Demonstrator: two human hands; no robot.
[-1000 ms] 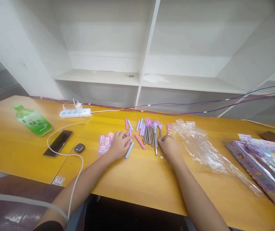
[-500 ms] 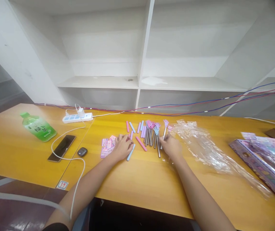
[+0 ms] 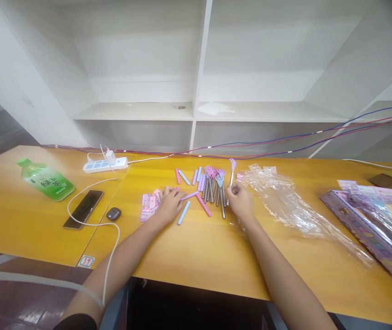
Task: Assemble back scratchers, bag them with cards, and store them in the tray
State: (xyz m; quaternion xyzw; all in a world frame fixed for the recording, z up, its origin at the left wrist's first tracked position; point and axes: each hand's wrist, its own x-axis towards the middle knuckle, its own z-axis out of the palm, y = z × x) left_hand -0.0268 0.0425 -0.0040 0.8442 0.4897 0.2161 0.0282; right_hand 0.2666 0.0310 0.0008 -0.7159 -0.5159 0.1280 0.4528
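My left hand (image 3: 171, 205) is closed on one end of a purple tube (image 3: 189, 196), which points right from its fingertips. Beside that hand lie pink printed cards (image 3: 148, 206). Between my hands are loose pink, blue and purple tubes, among them a blue tube (image 3: 183, 213) and a pink tube (image 3: 203, 205). Several metal-handled sticks with small hand-shaped heads lie bunched in the middle, one with a blue head (image 3: 220, 180). My right hand (image 3: 240, 201) pinches the metal handle of a purple-headed stick (image 3: 232, 166) at the bunch's right.
Crumpled clear plastic bags (image 3: 292, 206) lie right of my right hand, with a purple box (image 3: 364, 229) of packaged items farther right. To the left are a green bottle (image 3: 46, 179), phone (image 3: 84, 209), black case (image 3: 114, 213), power strip (image 3: 105, 165) and white cable (image 3: 118, 236). Shelves (image 3: 134, 110) stand behind.
The purple tube now sticks out sideways from my left hand, where it pointed upward before. My right hand keeps its hold on the purple-headed stick. The whole view has shifted slightly.
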